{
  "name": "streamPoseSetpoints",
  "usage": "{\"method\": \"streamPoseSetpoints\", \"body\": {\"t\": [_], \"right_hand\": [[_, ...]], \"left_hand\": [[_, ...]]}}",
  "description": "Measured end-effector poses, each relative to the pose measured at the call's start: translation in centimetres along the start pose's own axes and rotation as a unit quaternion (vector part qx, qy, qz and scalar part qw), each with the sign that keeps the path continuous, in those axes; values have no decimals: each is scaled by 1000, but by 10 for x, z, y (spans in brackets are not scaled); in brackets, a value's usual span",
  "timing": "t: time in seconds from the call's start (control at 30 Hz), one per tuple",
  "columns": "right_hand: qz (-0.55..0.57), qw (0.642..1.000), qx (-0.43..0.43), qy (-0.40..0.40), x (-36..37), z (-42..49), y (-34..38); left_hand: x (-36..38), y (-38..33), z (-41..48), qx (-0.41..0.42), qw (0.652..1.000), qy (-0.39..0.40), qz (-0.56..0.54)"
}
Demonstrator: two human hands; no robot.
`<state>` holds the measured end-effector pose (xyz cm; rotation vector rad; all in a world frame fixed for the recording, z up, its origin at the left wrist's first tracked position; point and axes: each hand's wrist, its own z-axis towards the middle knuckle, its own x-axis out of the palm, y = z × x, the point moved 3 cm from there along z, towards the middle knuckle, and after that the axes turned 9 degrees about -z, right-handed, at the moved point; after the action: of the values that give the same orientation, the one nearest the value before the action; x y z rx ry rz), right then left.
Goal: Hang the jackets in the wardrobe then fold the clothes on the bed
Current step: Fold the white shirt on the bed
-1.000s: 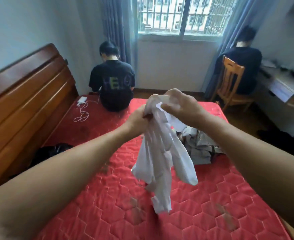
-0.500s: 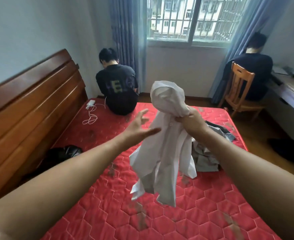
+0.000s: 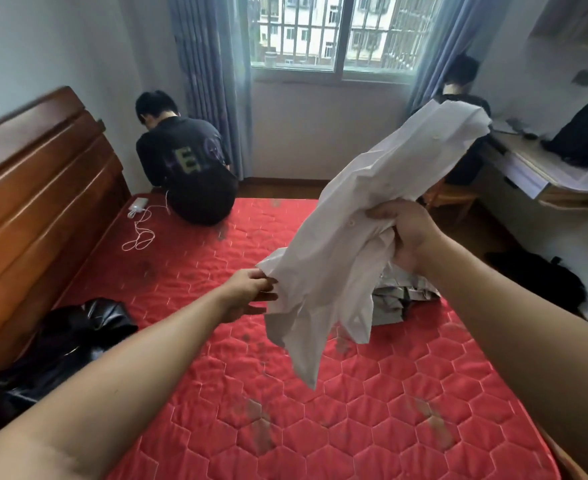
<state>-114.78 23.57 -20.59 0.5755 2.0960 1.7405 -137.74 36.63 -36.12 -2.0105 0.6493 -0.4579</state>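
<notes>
A person lifts a crumpled white shirt point(image 3: 372, 209) above the middle of a red quilted bed point(image 3: 354, 427). The right hand point(image 3: 410, 233) is clenched round its bunched middle, while the left hand point(image 3: 247, 292) pinches a loose edge lower down, apparently to spread it for folding. The folding looks barely begun: the shirt has no fold in it, and a heap of grey clothes point(image 3: 403, 299) lies rumpled near the bed's right edge. A shiny black garment point(image 3: 70, 341), possibly a jacket, is slumped at the left edge by the headboard, which suggests the hanging may not be finished either. No wardrobe is in view. The only container seen is a black backpack point(image 3: 583, 133) on the desk point(image 3: 535, 168), its contents hidden.
</notes>
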Motion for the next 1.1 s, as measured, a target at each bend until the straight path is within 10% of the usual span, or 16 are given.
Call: {"method": "streamPoseSetpoints", "body": {"t": [0.2, 0.33, 0.53, 0.8, 0.97, 1.1], "right_hand": [[73, 997, 21, -32, -33, -5, -15], [72, 996, 18, -43, -47, -12, -9], [-100, 986, 58, -120, -103, -15, -33], [-569, 814, 104, -43, -107, -17, -92], [-361, 928, -66, 69, -7, -37, -75], [-353, 925, -139, 10, 24, -33, -75]], "left_hand": [[72, 17, -15, -8, 965, 217, 149], [108, 39, -3, 132, 952, 147, 235], [84, -5, -9, 130, 970, 142, 151], [62, -67, -16, 81, 993, 80, 23], [83, -80, -32, 64, 992, 69, -79], [85, -86, -42, 77, 992, 68, -69]]}}
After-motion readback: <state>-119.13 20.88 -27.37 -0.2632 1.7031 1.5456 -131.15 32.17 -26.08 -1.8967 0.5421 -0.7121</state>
